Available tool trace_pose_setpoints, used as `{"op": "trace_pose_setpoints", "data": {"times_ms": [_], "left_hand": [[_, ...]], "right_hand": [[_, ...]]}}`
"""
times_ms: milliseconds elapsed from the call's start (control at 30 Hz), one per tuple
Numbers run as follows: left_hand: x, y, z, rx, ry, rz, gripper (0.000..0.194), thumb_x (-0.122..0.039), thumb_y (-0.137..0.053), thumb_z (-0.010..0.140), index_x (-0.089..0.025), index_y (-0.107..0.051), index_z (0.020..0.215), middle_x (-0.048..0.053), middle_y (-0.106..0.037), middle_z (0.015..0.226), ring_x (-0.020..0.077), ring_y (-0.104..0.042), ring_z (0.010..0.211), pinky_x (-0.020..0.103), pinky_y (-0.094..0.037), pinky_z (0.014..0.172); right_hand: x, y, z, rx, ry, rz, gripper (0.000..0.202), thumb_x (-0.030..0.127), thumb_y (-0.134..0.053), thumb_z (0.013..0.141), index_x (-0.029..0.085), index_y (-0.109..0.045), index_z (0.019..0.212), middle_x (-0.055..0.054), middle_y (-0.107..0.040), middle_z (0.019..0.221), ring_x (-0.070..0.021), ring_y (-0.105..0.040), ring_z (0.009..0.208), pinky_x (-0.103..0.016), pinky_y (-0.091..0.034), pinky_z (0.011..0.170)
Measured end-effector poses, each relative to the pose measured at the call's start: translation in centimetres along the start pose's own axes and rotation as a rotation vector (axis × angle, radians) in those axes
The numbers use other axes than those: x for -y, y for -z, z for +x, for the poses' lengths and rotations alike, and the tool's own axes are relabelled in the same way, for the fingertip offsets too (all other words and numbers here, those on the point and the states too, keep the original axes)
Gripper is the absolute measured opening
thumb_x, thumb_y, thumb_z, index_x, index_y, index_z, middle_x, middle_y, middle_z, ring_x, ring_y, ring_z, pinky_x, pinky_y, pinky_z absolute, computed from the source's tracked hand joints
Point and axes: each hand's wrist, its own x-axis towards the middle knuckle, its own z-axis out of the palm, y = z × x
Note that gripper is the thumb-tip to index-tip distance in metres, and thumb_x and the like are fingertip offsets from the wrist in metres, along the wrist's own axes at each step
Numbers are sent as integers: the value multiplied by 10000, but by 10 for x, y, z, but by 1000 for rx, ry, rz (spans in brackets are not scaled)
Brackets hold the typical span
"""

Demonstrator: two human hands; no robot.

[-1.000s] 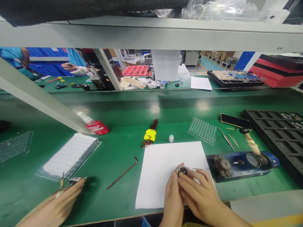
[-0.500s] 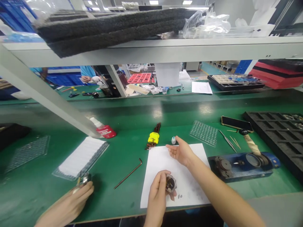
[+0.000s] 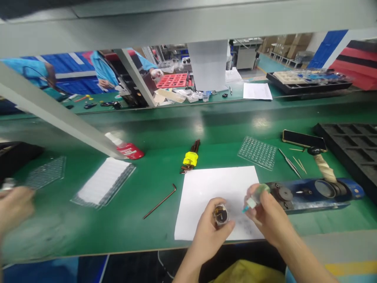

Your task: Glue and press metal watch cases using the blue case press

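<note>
In my left hand is a small round metal housing with a dark inside, its open face turned up over the white paper. The fingers curl around its rim. To the right, my right hand grips a small clear bottle with a white neck and a teal tip. The bottle is tilted, tip pointing down and left towards the housing, but apart from it. Blur hides its finer detail.
A co-worker's blurred hand is at far left with a metal part. On the bench lie a hex key, a yellow-held hex key set, a red bottle, tweezers, a phone and a blue fixture.
My right hand has taken hold of the small teal-tipped bottle from the bench and brought it right and nearer. The co-worker's hand moved left. The camera view has tilted down.
</note>
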Motion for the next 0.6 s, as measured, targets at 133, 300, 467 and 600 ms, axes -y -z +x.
{"op": "trace_pose_setpoints", "data": {"times_ms": [133, 300, 467, 600], "left_hand": [[-5, -8, 7, 70, 0, 99, 459, -238, -764, 815, -210, -602, 1244, 9, -559, 957, 149, -505, 770, 218, -436, 635], [-7, -10, 7, 90, -19, 211, 306, -191, -696, 851, -223, -608, 1143, -23, -537, 896, 129, -475, 713, 213, -400, 608], [-12, -11, 6, 90, -20, 274, 280, -156, -678, 851, -227, -605, 1111, -48, -506, 844, 121, -460, 689, 212, -396, 611], [-13, -9, 6, 100, -20, 277, 293, -158, -682, 855, -229, -595, 1125, -53, -501, 839, 116, -451, 672, 212, -385, 594]], "right_hand": [[-17, 35, -18, 48, 190, -134, 362, 521, -849, 963, 255, -603, 967, 60, -516, 692, -100, -472, 501, -210, -378, 503], [-23, 43, -18, 45, 228, -315, 377, 566, -677, 1075, 233, -593, 919, 61, -496, 631, -100, -439, 485, -199, -328, 475], [-25, 38, -17, 34, 308, -481, 399, 548, -650, 1091, 215, -624, 874, 52, -525, 594, -104, -482, 479, -189, -375, 470], [-26, 36, -19, 23, 356, -554, 358, 475, -631, 1110, 217, -622, 861, 40, -582, 611, -110, -534, 518, -184, -443, 516]]}}
